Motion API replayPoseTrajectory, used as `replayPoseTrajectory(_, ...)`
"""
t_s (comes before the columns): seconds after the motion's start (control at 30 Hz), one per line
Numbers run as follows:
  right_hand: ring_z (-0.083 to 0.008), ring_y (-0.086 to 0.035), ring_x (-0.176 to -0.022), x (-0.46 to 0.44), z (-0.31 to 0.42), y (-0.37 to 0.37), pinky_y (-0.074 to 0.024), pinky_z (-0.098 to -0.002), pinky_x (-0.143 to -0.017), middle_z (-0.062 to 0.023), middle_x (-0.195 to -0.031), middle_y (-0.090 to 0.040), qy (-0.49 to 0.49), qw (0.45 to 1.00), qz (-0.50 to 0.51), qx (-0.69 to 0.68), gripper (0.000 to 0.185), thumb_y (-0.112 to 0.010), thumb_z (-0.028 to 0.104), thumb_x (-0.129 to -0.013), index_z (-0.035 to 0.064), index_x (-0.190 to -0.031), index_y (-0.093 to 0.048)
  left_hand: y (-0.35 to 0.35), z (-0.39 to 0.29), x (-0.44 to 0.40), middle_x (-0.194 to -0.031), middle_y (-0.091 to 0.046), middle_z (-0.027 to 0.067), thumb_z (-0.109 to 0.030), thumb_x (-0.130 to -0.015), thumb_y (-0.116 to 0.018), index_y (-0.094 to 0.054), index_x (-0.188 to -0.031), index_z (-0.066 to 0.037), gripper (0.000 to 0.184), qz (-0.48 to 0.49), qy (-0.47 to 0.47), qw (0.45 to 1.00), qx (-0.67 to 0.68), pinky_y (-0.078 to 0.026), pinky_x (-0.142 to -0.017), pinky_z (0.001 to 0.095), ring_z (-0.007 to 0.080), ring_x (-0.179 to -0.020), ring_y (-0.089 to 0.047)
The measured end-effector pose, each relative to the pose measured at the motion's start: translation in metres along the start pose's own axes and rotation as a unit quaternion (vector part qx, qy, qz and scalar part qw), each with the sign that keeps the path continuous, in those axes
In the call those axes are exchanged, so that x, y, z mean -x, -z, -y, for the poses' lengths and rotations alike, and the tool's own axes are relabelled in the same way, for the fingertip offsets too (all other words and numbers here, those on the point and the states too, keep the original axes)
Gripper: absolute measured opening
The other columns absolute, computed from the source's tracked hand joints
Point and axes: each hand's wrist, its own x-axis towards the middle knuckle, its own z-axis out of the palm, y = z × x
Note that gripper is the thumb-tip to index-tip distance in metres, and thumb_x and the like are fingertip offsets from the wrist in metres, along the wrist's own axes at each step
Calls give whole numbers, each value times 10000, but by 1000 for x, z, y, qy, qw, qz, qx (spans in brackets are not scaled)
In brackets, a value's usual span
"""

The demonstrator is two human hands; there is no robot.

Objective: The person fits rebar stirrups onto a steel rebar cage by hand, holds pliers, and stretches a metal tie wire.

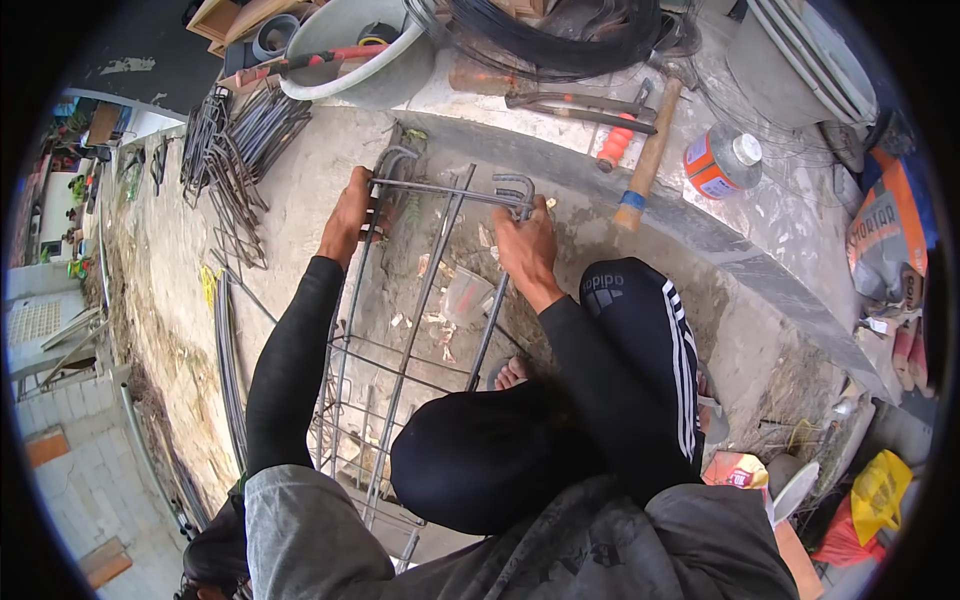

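A long cage of steel bars (405, 350) with square wire ties runs from the worn person's legs up to the hands. At its far left corner my left hand (350, 215) is closed round the bar end below a bent tie. My right hand (527, 248) grips the far right corner, just under the hooked ends of the end tie (430, 188). That tie spans between both hands, across the long bars. Between the bars, small scraps and a crumpled clear wrapper (466, 296) lie on the concrete.
Bundles of bent ties (222, 150) lie at upper left, near a grey basin (345, 75). Along the raised ledge are a hammer (648, 160), cutters (585, 108), a bottle (722, 162) and coiled black wire (560, 40). Long rods (229, 360) lie on the left.
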Motion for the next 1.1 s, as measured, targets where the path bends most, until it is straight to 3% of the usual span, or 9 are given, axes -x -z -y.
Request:
replayPoseTrajectory(0.1,-471,-690,-978,-2,-5,-2,-514,-516,-911,-265,-976,-713,0,1000,0,12,532,-673,376,-849,6,-1197,-515,2,-4,-5,-997,-712,111,-557,-1007,-276,-543,-1364,-104,636,16,54,998,34,-485,-711,347,184,-792,-631)
replayPoseTrajectory(0.3,-385,-708,-944,4,-6,1,-526,-481,-888,-225,-961,-708,22,999,32,-31,725,-702,397,-861,-39,-1364,-417,4,-2,9,-1124,-691,123,-680,-1016,-334,-540,-1435,-105,741,44,13,997,65,-523,-832,370,211,-903,-672)
replayPoseTrajectory(0.43,-294,-697,-933,1,-19,6,-541,-414,-856,-179,-977,-704,43,979,105,-169,776,-724,395,-885,-59,-1411,-379,15,-7,17,-1290,-623,181,-888,-851,-468,-417,-1548,-98,1055,97,5,995,-7,-546,-929,403,272,-1044,-674)
replayPoseTrajectory(0.53,-259,-664,-957,12,-29,3,-538,-376,-834,-203,-1143,-654,113,968,102,-198,832,-744,386,-905,-66,-1470,-332,21,-3,18,-1410,-551,177,-873,-878,-444,-333,-1610,-213,993,132,21,991,-1,-544,-898,464,285,-1060,-676)
replayPoseTrajectory(0.63,-274,-641,-1048,19,-32,-4,-534,-390,-846,-241,-1358,-536,84,966,77,-230,874,-678,516,-951,-8,-1539,-298,14,-3,19,-1545,-463,178,-893,-889,-356,-302,-1629,-204,1012,106,38,993,33,-547,-853,438,297,-1015,-698)
replayPoseTrajectory(0.73,-312,-606,-1184,23,-32,-5,-548,-436,-893,-194,-1518,-426,27,930,137,-340,969,-533,709,-955,109,-1624,-172,12,-2,17,-1627,-377,170,-896,-890,-328,-287,-1633,-160,1046,84,23,996,35,-548,-848,417,305,-990,-710)
replayPoseTrajectory(0.83,-330,-546,-1274,8,-26,-4,-504,-459,-964,-174,-1561,-382,-81,914,125,-378,994,-426,808,-934,152,-1640,-183,12,1,16,-1668,-315,163,-884,-900,-325,-281,-1633,-128,1054,85,7,996,22,-550,-844,402,311,-980,-717)
replayPoseTrajectory(0.97,-334,-580,-1218,-5,-31,-17,-491,-464,-986,-177,-1471,-492,-41,942,72,-324,979,-498,761,-936,-7,-1536,-414,12,5,13,-1664,-315,175,-874,-910,-312,-282,-1631,-107,1053,81,-19,997,-3,-557,-811,385,309,-950,-724)
replayPoseTrajectory(1.1,-354,-626,-1149,-14,-25,4,-516,-411,-963,-243,-1352,-564,5,990,91,-108,1004,-533,753,-915,-66,-1489,-452,11,3,15,-1625,-359,234,-874,-914,-287,-284,-1627,-88,1061,64,-18,997,-24,-562,-747,365,300,-880,-731)
